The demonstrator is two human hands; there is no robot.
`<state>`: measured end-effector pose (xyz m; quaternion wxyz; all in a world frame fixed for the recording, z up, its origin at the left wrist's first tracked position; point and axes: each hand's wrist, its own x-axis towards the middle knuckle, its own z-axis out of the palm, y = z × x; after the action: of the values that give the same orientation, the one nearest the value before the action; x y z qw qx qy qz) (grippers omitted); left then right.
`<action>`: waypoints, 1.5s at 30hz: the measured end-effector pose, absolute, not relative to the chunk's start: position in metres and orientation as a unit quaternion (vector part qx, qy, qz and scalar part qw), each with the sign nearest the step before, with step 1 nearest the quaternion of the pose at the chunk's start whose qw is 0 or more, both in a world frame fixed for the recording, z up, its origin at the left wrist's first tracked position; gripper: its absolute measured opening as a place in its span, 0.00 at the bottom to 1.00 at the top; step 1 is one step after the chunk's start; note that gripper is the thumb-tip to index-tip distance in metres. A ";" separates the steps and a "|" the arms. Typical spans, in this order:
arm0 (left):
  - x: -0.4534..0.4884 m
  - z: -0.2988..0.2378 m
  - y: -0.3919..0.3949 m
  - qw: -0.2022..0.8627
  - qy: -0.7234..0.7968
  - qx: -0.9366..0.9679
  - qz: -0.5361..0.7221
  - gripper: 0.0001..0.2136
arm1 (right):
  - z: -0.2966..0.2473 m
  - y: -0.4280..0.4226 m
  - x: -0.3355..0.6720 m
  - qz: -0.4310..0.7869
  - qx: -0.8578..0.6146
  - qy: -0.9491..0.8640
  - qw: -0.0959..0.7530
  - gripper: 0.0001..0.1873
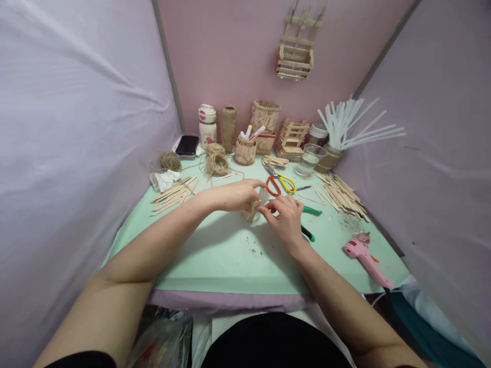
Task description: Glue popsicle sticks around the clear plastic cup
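Over the middle of the table, a small pale cup (251, 214) with light wood-coloured pieces on its side sits between my hands. My left hand (245, 195) reaches over it from the left, fingers bent around its rim and holding it. From the right, my right hand (284, 217) pinches thumb and fingertips together against the cup's side; whatever lies between them is too small to make out. Just beyond my right hand lie scissors (287, 183) with one red and one yellow handle. Green-handled pliers (312, 210) are partly hidden beneath that hand.
A pink glue gun (368, 260) rests at the right. Wooden sticks (341, 194) lie at the right, more sticks (174, 197) at the left. Along the back stand twine (217, 162), a pen holder (245, 152), a plastic cup of water (310, 159) and white glue sticks (341, 122).
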<state>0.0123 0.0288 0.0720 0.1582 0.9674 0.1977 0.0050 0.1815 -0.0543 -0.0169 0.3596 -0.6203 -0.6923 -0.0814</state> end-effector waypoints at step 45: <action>-0.006 0.039 0.083 0.645 0.282 0.686 0.185 0.33 | -0.027 -0.067 0.188 -0.083 -0.566 -0.654 0.496 0.11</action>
<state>-0.0058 0.0833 0.0391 0.6448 0.6858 0.2823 0.1852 0.1876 -0.0671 -0.0273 0.4958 -0.5657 -0.6536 -0.0832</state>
